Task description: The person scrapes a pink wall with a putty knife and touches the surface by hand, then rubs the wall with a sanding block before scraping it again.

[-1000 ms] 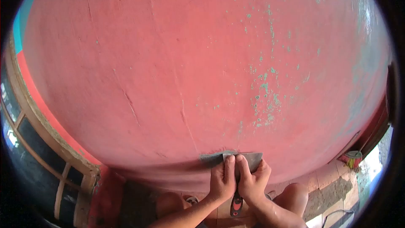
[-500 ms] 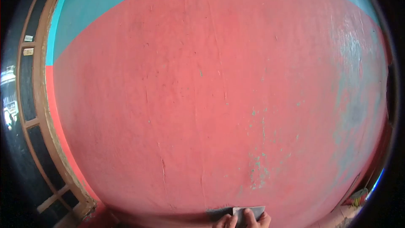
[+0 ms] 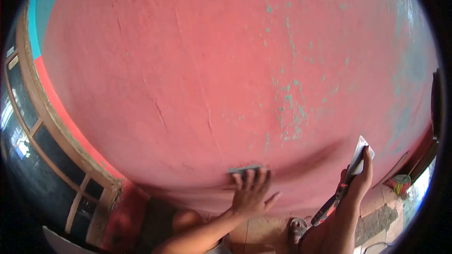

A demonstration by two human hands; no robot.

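Observation:
My left hand (image 3: 252, 190) lies against the red wall (image 3: 226, 66), fingers spread. Its fingertips touch a small grey-green patch (image 3: 245, 167) where the red surface looks scraped off. Over on the right, my right hand (image 3: 361, 176) is closed around a scraper (image 3: 330, 204). The tool has a black and red handle and a broad metal blade that points up, and it appears held away from the wall. Part of the blade is hidden behind my fingers.
A wooden-framed window (image 3: 42, 141) borders the wall on the left. Green flecks (image 3: 292, 103) show through the red paint. Below are a sandalled foot (image 3: 297, 228) and floor tiles (image 3: 270, 233). A broom head (image 3: 401, 184) stands at the lower right.
The view has tilted downward. Earlier both hands were close together at the scraper's blade on the wall; now my right hand holds it off to the right, and my left hand touches the patch.

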